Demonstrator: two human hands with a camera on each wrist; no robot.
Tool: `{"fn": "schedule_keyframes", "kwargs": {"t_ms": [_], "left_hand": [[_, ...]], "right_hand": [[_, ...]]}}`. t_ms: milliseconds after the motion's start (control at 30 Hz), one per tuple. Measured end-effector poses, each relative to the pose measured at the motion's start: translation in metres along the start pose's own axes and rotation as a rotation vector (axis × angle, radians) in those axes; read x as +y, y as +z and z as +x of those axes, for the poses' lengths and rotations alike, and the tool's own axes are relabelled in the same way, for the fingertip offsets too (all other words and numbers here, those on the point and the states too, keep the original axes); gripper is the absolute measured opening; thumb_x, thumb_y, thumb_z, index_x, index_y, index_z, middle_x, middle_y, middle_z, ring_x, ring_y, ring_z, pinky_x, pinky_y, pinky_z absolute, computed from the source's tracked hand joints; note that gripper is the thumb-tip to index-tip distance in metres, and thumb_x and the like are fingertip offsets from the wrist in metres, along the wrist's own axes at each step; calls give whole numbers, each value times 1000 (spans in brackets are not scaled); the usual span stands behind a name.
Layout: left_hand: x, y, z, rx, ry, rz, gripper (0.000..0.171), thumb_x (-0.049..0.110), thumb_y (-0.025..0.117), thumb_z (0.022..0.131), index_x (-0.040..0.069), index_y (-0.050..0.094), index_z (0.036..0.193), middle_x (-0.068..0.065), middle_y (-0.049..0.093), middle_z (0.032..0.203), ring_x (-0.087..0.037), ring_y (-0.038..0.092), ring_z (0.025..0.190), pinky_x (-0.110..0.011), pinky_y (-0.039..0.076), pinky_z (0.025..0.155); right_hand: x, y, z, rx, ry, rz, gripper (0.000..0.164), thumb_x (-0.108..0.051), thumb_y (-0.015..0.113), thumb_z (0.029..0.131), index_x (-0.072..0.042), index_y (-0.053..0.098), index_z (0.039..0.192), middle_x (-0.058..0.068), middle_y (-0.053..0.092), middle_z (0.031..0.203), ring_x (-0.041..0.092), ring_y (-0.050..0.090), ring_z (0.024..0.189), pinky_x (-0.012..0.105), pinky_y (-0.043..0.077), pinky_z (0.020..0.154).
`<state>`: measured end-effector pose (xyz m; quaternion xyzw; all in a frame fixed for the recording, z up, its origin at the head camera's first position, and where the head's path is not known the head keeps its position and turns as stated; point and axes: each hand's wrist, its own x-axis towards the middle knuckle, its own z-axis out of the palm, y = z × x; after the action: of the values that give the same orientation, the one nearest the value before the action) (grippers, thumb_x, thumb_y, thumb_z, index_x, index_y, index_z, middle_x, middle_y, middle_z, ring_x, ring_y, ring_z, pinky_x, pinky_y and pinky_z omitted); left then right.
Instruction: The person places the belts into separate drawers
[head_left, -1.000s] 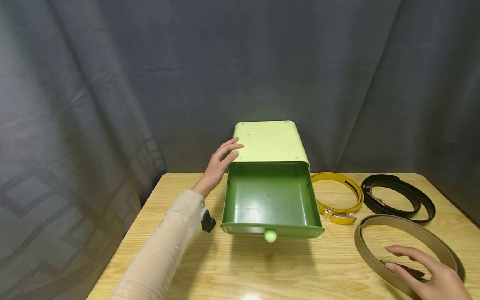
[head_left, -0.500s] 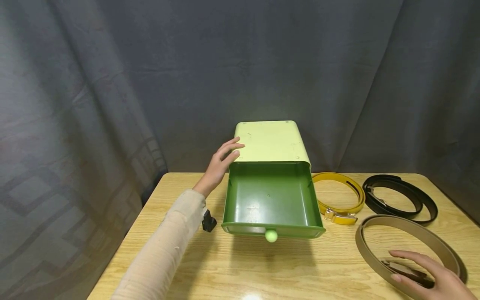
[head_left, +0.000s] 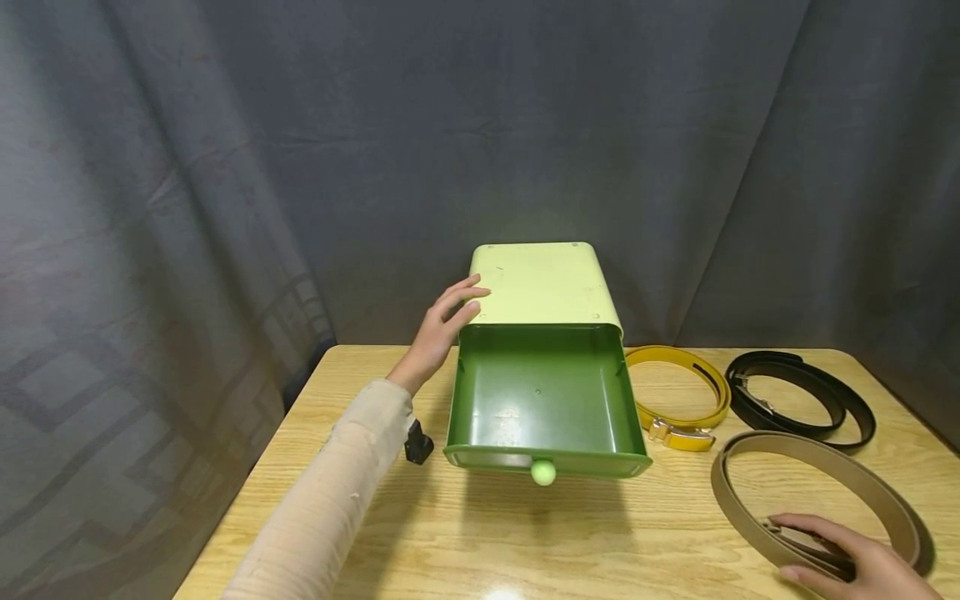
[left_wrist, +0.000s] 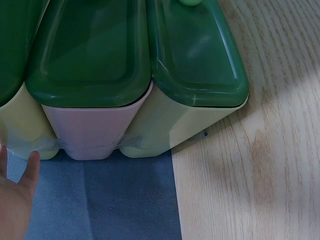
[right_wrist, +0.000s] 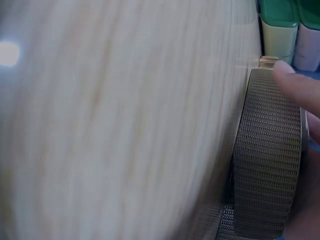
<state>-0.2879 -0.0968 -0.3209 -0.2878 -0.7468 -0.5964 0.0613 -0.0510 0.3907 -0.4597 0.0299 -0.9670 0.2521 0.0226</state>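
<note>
A drawer unit has a pale green top (head_left: 543,279) and a green drawer (head_left: 536,412) pulled out, bare inside, with a round light green knob (head_left: 543,472). My left hand (head_left: 438,329) rests its fingers on the top's left edge. In the left wrist view its fingers (left_wrist: 31,172) lie against the unit's side, fingers spread. At the lower right, my right hand (head_left: 862,558) is at the coiled taupe belt (head_left: 817,450), near its buckle, thumb outside the loop and index finger inside. The right wrist view shows the thumb over the ribbed belt (right_wrist: 267,150), pinching it.
Behind the taupe belt lie a coiled yellow belt (head_left: 678,421) and a coiled black belt (head_left: 795,379). A small black block (head_left: 418,446) is beside the left sleeve. A dark grey curtain (head_left: 450,125) hangs behind the wooden table (head_left: 375,517).
My right hand has moved down onto the near side of the taupe belt, its thumb and index finger now on either side of the strap. The left hand and drawer stay put.
</note>
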Motion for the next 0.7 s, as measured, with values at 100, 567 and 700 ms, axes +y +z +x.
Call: {"fn": "schedule_keyframes", "kwargs": {"t_ms": [100, 567, 700], "left_hand": [[15, 1, -5, -7, 4, -6, 36, 18, 48, 106, 1, 57, 136, -3, 33, 158, -19, 25, 146, -50, 26, 115], [31, 3, -9, -33, -4, 6, 37, 15, 46, 106, -3, 54, 137, -11, 29, 159, -25, 23, 147, -52, 25, 115], [31, 3, -9, -31, -7, 2, 37, 15, 46, 106, -3, 54, 137, -11, 29, 159, -25, 23, 147, -52, 26, 114]], "right_hand": [[5, 1, 0, -12, -31, 7, 53, -30, 85, 77, -4, 67, 119, -22, 62, 99, -14, 53, 82, 22, 51, 63], [-12, -7, 3, -27, 119, -31, 45, -23, 85, 77, 1, 71, 112, -3, 68, 86, -3, 55, 66, 24, 48, 59], [-12, -7, 4, 1, 135, -28, 47, -25, 85, 77, 3, 70, 112, 3, 70, 90, -2, 53, 65, 24, 47, 57]]}}
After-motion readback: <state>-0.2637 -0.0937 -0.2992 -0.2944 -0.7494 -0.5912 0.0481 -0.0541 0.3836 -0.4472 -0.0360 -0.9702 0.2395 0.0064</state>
